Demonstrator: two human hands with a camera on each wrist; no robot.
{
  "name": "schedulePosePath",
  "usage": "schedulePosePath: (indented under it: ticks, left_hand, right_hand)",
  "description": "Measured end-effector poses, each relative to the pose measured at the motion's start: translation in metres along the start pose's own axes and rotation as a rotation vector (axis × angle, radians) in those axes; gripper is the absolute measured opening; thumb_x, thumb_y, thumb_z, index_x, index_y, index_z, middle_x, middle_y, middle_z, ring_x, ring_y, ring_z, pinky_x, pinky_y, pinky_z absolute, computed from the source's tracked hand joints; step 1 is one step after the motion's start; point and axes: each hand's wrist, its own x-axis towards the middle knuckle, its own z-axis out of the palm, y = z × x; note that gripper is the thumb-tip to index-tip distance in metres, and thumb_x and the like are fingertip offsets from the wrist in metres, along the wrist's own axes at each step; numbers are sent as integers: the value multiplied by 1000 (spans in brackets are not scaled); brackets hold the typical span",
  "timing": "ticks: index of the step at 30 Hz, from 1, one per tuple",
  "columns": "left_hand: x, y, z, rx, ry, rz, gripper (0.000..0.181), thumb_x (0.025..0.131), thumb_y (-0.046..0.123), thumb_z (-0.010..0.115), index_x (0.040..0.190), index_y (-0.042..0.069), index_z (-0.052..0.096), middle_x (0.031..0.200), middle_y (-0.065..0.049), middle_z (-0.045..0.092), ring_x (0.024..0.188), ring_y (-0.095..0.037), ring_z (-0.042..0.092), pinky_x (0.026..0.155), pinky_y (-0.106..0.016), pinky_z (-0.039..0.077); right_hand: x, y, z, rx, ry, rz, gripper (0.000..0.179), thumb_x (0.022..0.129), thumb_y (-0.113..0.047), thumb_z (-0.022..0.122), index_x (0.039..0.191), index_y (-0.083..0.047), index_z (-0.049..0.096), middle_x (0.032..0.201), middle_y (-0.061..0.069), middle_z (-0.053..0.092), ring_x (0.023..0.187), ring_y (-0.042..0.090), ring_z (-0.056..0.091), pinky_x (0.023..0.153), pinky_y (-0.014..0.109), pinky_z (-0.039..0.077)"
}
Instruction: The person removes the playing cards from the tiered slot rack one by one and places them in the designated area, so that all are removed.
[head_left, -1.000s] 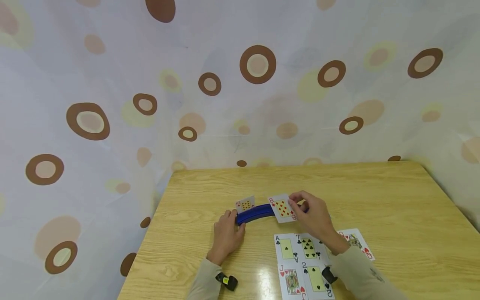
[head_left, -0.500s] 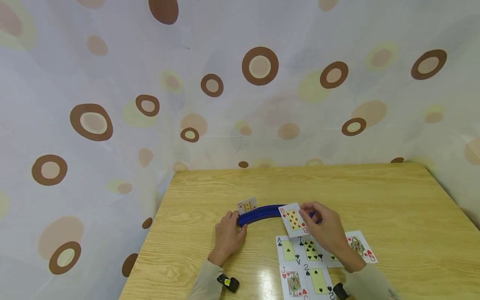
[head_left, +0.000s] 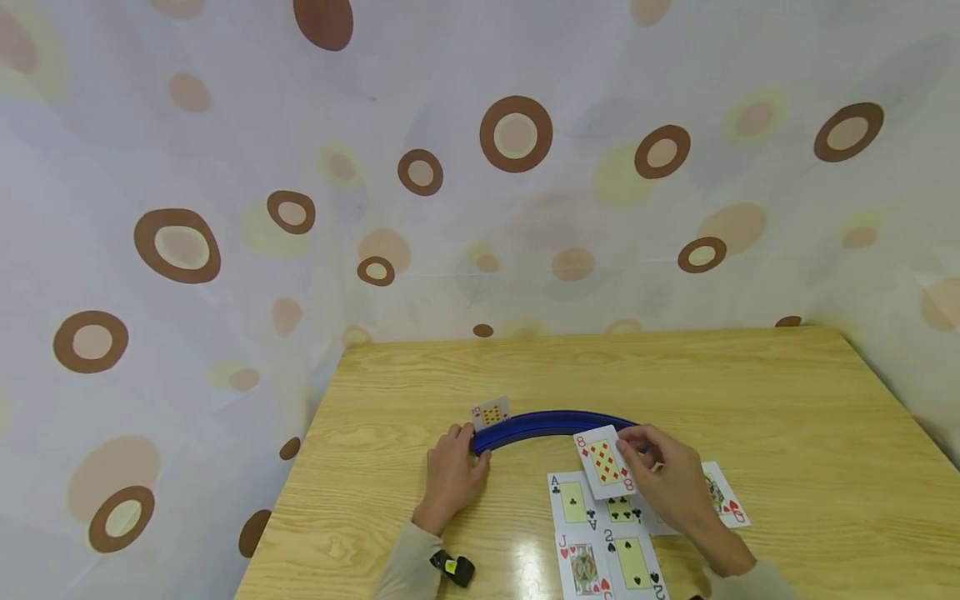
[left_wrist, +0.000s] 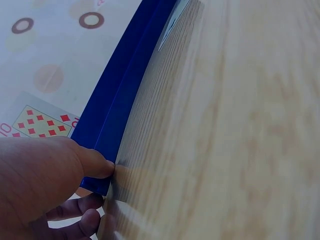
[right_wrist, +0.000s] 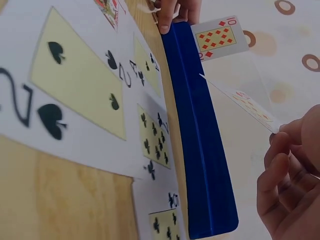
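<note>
A curved blue card holder [head_left: 555, 422] stands on the wooden table. My left hand [head_left: 453, 472] grips its left end, thumb on the near face in the left wrist view. The ten of diamonds [head_left: 491, 411] stands upright in the holder by that hand. My right hand [head_left: 663, 475] pinches the eight of diamonds [head_left: 603, 462] by its right edge. In the head view this card overlaps the holder's near edge and the seven of clubs [head_left: 622, 509]. From the right wrist view the eight of diamonds [right_wrist: 247, 102] is tilted, raised off the cards on the table.
Face up in front of the holder lie the ace of clubs [head_left: 572, 502], jack of hearts [head_left: 583, 568], two of spades [head_left: 634, 565] and queen of hearts [head_left: 726, 495]. Another club card [right_wrist: 165, 225] is partly hidden behind my right hand. A spotted curtain [head_left: 570, 208] hangs behind the table [head_left: 390, 392].
My right hand has carried the eight of diamonds from in front of the holder rightward and toward me, over the cards on the table. My left hand stays on the holder's end.
</note>
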Motion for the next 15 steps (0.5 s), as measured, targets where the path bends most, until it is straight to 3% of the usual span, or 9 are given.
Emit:
schedulePosePath:
  ticks: [6,15]
  left_hand:
    - [-1,2,0,-4,-12,-4,45,100,23,77,137,-1,66,120,-18,71,103,-37,71,80,-54,52]
    - [0,2,-2,7,-9,1,46,100,23,78,137,-1,66,119,-18,72,102,-37,71,79,-54,53]
  right_hand:
    - [-14,5,-7,-32,-10,90,9,101,-8,77,109,-7,79,87,1,72,63,-2,55,50,21,43]
    - [-26,2,-15,-67,-22,162,11,103,-13,76,112,-9,80,90,1,74,64,-1,54,52,21,41]
